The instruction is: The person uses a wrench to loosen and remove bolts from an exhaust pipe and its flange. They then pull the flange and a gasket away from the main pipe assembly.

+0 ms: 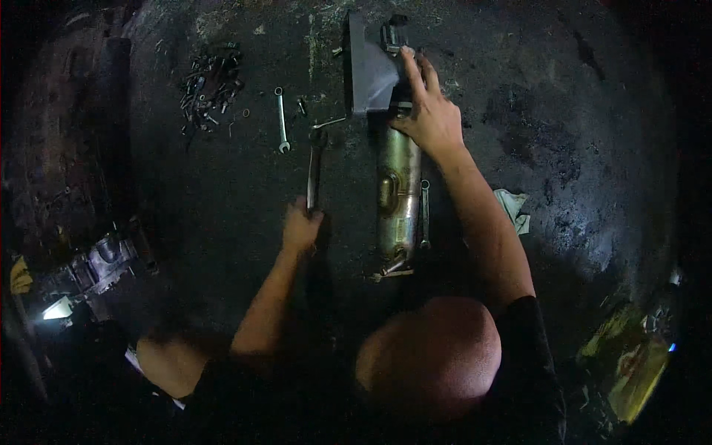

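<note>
Left of centre, the left hand [300, 228] grips a ratchet-like tool [314, 174]. At upper centre, the right hand [435, 119], fingers spread, lies over the metal canister [399, 157]; the grey flared part [377, 73] seems placed, its fastening unclear. Bolts [213, 87], upper left, lie loose.

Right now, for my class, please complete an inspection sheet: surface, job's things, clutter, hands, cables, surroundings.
Surface: dark ground, stained and scuffed.
Job's things: metal cylinder lying lengthwise; flared grey part at its far end.
Clutter: bolt pile, left wrench, right wrench beside the cylinder, pale cloth.
Hands: left hand grips long tool; right hand over the cylinder's far end, grip unclear.
Cables: nothing seen.
Surroundings: dim; metal casting at left.
</note>
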`<state>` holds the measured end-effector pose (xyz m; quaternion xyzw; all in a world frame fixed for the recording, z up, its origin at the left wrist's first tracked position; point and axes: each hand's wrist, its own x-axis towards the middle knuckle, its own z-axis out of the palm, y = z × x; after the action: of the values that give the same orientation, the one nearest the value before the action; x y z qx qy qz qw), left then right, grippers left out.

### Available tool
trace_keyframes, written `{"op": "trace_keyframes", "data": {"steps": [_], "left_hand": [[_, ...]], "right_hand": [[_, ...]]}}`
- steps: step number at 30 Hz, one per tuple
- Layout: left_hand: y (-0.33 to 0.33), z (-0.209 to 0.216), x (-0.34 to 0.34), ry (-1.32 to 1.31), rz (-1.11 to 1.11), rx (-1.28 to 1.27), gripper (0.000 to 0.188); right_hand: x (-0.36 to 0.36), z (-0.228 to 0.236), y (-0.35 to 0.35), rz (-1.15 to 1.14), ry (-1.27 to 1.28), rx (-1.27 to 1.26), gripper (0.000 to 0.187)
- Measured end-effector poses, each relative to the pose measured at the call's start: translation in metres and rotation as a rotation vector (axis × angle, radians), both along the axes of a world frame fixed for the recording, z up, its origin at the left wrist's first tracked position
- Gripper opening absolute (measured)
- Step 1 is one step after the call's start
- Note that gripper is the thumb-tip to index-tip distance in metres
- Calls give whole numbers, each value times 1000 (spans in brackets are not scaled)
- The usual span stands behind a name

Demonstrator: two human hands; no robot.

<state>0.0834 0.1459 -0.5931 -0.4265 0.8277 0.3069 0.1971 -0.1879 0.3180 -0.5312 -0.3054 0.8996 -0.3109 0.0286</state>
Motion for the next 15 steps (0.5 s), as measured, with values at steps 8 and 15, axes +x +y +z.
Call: {"op": "trace_keyframes", "data": {"steps": [8,15], "left_hand": [[18,62,-75,418,-295,-552,57],[-22,26,-146,600,-691,-412,29]], "right_hand": [[-1,0,5,-53,-8,98,114],[3,7,-2,-40,-34,109,115]]}}
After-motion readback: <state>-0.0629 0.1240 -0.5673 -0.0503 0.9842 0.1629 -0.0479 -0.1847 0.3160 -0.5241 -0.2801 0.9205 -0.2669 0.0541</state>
